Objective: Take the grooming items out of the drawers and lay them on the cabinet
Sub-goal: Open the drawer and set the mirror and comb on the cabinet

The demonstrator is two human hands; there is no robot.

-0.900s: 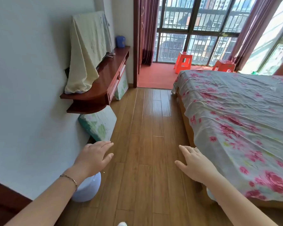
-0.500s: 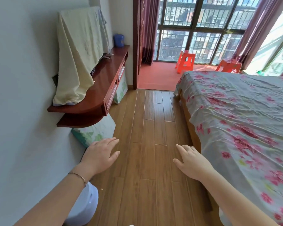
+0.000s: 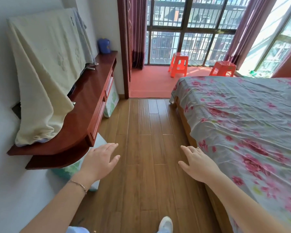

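Observation:
A red-brown wall-mounted cabinet (image 3: 89,98) runs along the left wall, its drawers (image 3: 100,109) closed on the front face. A cream cloth (image 3: 44,69) drapes over something standing on its top. No grooming items show outside the drawers. My left hand (image 3: 100,161) is held out flat over the floor just below and right of the cabinet's near rounded end, holding nothing. My right hand (image 3: 196,163) is held out flat too, near the bed's edge, with nothing in it.
A bed (image 3: 242,123) with a flowered sheet fills the right side. A wooden floor aisle (image 3: 144,132) runs between bed and cabinet. A blue jug (image 3: 104,45) stands at the cabinet's far end. Cushions lean under the cabinet. Two orange stools (image 3: 179,64) stand by the window.
The view has advanced along the aisle; the cabinet is closer and larger on the left. Both hands stay stretched out with straight fingers and hold nothing.

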